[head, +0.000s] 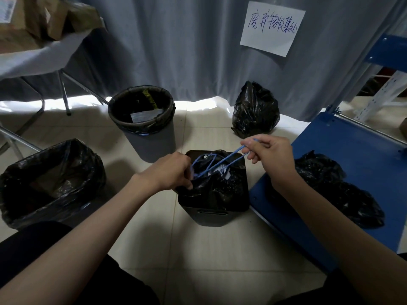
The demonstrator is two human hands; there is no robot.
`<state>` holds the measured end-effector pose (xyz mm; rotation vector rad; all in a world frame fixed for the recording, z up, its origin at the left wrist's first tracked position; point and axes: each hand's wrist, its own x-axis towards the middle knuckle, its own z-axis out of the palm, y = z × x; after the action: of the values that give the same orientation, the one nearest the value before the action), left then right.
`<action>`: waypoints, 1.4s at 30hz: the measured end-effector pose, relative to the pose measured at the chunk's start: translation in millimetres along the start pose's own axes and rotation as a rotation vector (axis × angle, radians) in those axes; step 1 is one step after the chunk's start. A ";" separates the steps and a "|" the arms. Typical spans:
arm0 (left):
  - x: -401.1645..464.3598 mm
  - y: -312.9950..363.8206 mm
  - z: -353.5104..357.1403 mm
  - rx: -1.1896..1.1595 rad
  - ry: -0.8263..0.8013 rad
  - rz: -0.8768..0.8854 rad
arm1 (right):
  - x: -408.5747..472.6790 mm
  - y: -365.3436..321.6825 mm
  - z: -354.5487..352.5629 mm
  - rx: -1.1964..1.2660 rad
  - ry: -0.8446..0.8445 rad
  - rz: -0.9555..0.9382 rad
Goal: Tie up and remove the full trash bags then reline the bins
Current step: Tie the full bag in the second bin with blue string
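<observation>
A grey curtain (187,47) hangs across everything beyond my hands, with a white paper sign (272,28) of blue handwriting fixed to it up and to the right. A blue panel (343,164) lies flat on the tiled floor (198,249) just right of my right wrist, and crumpled black bags (343,190) are heaped on it. Far off to my upper left a cloth-covered table (37,56) carries brown paper packages (44,18). Left of my left forearm sits a wide bin (50,183) lined with loose black plastic. Beyond my left hand stands a round grey bin (144,122), its black liner folded over the rim and a flat scrap lying inside. Past my right hand, against the curtain, a tied bag (255,110) rests on the floor. Directly under my grip is the small dark bin (214,194), and the full bag (217,181) sits in it, its gathered mouth raised above the rim. My left hand (170,171) is curled over the near left edge of that mouth, fingers clutching the bunched plastic and the lower end of the drawstring. My right hand (267,154) is raised above and right of the bin, thumb and forefinger pinching the blue drawstring (222,162), which runs taut down and left in crossing strands into the bag's mouth between my hands.
</observation>
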<state>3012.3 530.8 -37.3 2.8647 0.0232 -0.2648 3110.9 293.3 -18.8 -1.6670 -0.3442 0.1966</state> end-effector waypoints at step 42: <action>-1.6 39.5 -19.5 -0.926 0.178 -0.009 | 1.9 12.0 4.3 -0.549 -0.358 0.087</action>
<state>3015.7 497.8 -8.4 1.9548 0.1493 0.0151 3112.6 296.8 -31.1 -2.1928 -0.6369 0.5037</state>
